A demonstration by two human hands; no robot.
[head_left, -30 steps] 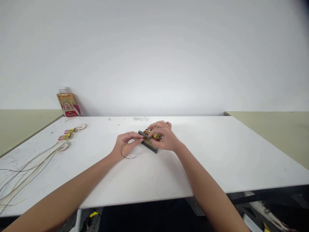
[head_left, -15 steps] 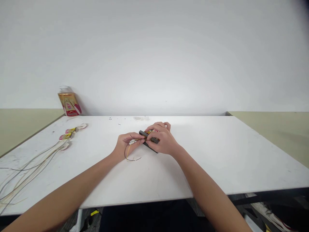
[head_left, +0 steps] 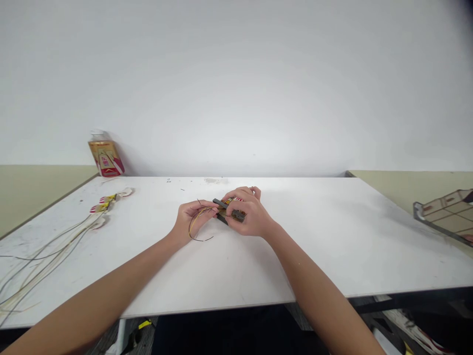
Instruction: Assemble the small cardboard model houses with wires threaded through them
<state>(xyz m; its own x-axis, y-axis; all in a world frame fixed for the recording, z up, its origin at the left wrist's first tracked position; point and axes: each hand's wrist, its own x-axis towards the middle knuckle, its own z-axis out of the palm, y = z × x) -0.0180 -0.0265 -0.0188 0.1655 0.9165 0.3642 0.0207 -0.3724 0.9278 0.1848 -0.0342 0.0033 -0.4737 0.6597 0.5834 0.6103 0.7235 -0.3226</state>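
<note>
Near the middle of the white table, my left hand (head_left: 188,221) pinches several thin wires (head_left: 192,228), yellow and dark, which curl loosely below the fingers. My right hand (head_left: 249,212) is closed around a small part with dark grey bars (head_left: 220,203). Bits of yellow and of red-and-white stripes show between its fingers. The wires run toward this part from the left; where they join it is hidden by the fingers. Both hands are close together.
Wired pieces with yellow and red-and-white striped ends (head_left: 101,207) lie on the left, their long leads trailing forward. Behind them stands a drink bottle (head_left: 106,155). A divided tray (head_left: 445,212) reaches in over the right edge, a person's fingers (head_left: 468,237) at its side.
The dark grey part has turned slightly in my right hand, and the wires at my left hand have shifted up a little. The divided tray has come into view at right.
</note>
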